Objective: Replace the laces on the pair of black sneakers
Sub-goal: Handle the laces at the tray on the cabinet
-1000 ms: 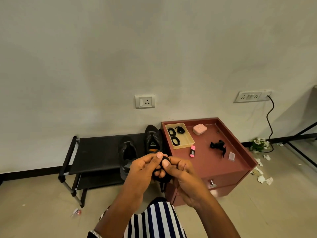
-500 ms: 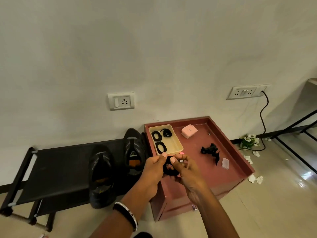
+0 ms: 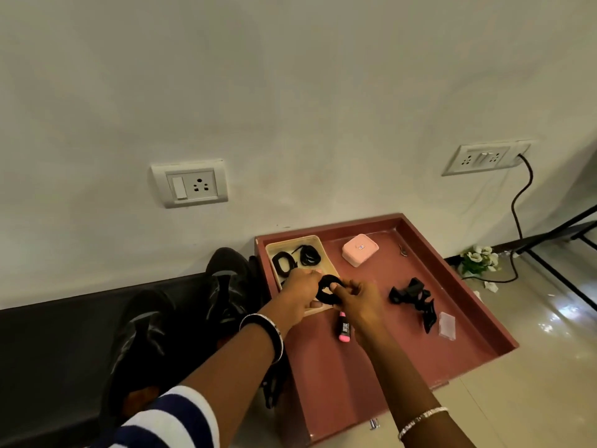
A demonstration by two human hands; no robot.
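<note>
Two black sneakers stand side by side on a low black shoe rack (image 3: 48, 344): one (image 3: 142, 347) nearer me, the other (image 3: 229, 286) by the red cabinet. Both my left hand (image 3: 298, 291) and my right hand (image 3: 358, 302) pinch a coiled black lace (image 3: 328, 287), held just above the front end of a beige tray (image 3: 315, 242). Two more coiled black laces (image 3: 282, 261) lie in that tray.
The tray sits on a red cabinet top (image 3: 403, 347) with a raised rim. On it lie a pink box (image 3: 359, 249), a pink-capped marker (image 3: 344, 328), a black clip-like object (image 3: 416, 297) and a small clear packet (image 3: 447, 324). A wall socket's cable (image 3: 520, 202) hangs at right.
My hands have carried the coiled lace forward from in front of my body to over the beige tray. The view has moved closer to the cabinet and shoes.
</note>
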